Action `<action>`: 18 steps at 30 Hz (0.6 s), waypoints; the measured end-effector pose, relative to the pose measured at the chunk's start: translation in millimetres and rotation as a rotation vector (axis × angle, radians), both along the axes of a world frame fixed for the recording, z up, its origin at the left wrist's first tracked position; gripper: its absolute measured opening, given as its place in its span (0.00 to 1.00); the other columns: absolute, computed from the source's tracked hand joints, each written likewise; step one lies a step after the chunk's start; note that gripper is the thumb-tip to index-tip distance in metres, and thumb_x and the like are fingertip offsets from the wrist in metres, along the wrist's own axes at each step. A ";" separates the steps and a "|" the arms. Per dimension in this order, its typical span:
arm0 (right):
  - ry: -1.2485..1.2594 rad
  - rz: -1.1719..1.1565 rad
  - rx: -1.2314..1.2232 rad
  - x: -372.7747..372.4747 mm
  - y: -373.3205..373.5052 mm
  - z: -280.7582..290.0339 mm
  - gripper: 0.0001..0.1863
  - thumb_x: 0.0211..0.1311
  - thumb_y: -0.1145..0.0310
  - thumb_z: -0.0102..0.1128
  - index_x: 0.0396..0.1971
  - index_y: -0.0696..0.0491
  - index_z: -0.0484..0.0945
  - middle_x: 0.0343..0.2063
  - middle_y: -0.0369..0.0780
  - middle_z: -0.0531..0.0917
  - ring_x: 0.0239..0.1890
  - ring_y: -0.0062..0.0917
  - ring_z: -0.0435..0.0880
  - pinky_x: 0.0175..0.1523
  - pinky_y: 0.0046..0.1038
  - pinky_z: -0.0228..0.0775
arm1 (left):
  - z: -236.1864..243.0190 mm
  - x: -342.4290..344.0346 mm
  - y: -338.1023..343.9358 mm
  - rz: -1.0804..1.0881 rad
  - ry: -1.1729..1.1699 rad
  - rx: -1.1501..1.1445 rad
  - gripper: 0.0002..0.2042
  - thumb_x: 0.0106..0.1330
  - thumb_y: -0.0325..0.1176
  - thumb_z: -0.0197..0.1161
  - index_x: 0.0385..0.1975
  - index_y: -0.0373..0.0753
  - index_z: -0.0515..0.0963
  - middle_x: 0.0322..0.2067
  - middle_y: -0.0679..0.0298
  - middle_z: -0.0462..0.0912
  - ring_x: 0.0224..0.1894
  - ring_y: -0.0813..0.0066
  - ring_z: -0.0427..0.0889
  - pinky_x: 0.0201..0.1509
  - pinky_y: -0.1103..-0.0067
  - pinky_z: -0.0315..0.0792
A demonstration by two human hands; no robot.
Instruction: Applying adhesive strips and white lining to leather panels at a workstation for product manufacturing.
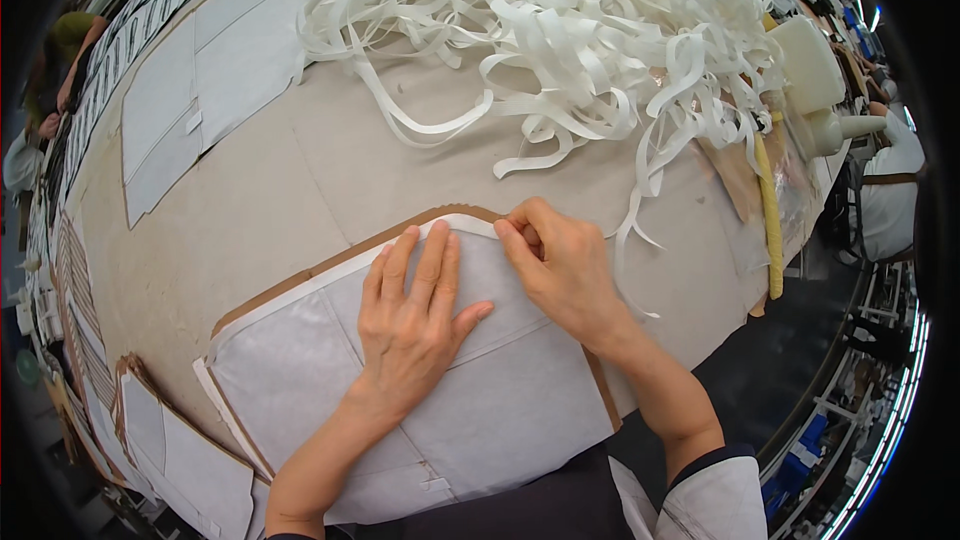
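Observation:
A grey fabric panel point(510, 390) with brown edges lies on the work surface in front of me. A narrow white strip point(335, 272) runs along its far edge, just inside the brown border point(390, 233). My left hand point(415, 325) lies on the panel, fingers stretched out, their tips at the strip. My right hand point(555, 275) pinches the strip at the upper right corner of the panel, thumb and forefinger together. A large loose tangle of white tape point(550, 0) lies beyond both hands, with strands hanging down beside my right hand.
More panels lie at far left point(235, 70) and lower left point(200, 470). A white bottle point(810, 65) and a yellow roll point(770, 240) sit along the table's right side. Other people point(890, 195) are at both sides. A shelf with blue bins point(805, 450) stands at lower right.

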State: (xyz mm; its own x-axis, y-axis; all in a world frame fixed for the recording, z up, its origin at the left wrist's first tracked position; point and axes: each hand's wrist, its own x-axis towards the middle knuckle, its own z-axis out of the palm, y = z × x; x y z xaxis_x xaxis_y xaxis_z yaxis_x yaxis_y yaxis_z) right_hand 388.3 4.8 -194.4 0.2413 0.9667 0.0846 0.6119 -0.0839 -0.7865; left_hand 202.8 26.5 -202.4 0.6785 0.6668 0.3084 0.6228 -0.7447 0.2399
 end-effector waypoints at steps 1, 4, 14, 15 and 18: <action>0.001 -0.002 -0.001 -0.3 0.5 0.4 0.08 0.64 0.70 0.62 0.27 0.56 0.75 0.18 0.43 0.82 0.19 0.35 0.81 0.24 0.35 0.68 | 0.5 -0.1 0.2 -0.002 0.001 -0.001 0.32 0.56 0.44 0.70 0.57 0.28 0.75 0.61 0.53 0.75 0.64 0.52 0.71 0.61 0.62 0.70; 0.002 0.002 -0.019 -0.8 1.5 1.4 0.09 0.64 0.70 0.61 0.26 0.56 0.75 0.18 0.43 0.82 0.19 0.36 0.81 0.25 0.36 0.68 | 2.0 0.7 0.8 -0.004 0.014 -0.014 0.33 0.57 0.45 0.70 0.58 0.28 0.74 0.63 0.53 0.73 0.64 0.52 0.70 0.63 0.61 0.67; -0.055 0.023 0.030 -0.6 3.3 -1.7 0.10 0.64 0.71 0.60 0.24 0.57 0.73 0.19 0.43 0.81 0.20 0.37 0.81 0.25 0.36 0.69 | -1.7 14.8 4.4 -0.040 -0.030 -0.029 0.30 0.54 0.37 0.73 0.57 0.28 0.75 0.59 0.53 0.74 0.61 0.54 0.72 0.63 0.63 0.68; -0.055 0.026 0.029 -0.5 3.5 -1.5 0.10 0.64 0.71 0.60 0.24 0.57 0.73 0.19 0.43 0.81 0.20 0.37 0.81 0.25 0.36 0.69 | -2.5 15.6 4.9 -0.077 -0.046 -0.022 0.30 0.53 0.36 0.73 0.56 0.29 0.76 0.58 0.54 0.75 0.61 0.55 0.73 0.62 0.64 0.69; -0.057 0.035 0.017 0.4 2.3 0.4 0.10 0.64 0.71 0.59 0.24 0.57 0.73 0.19 0.44 0.80 0.20 0.39 0.81 0.26 0.37 0.69 | -2.2 13.8 6.2 -0.079 -0.066 -0.023 0.30 0.53 0.36 0.73 0.56 0.30 0.76 0.57 0.55 0.76 0.60 0.56 0.74 0.61 0.65 0.72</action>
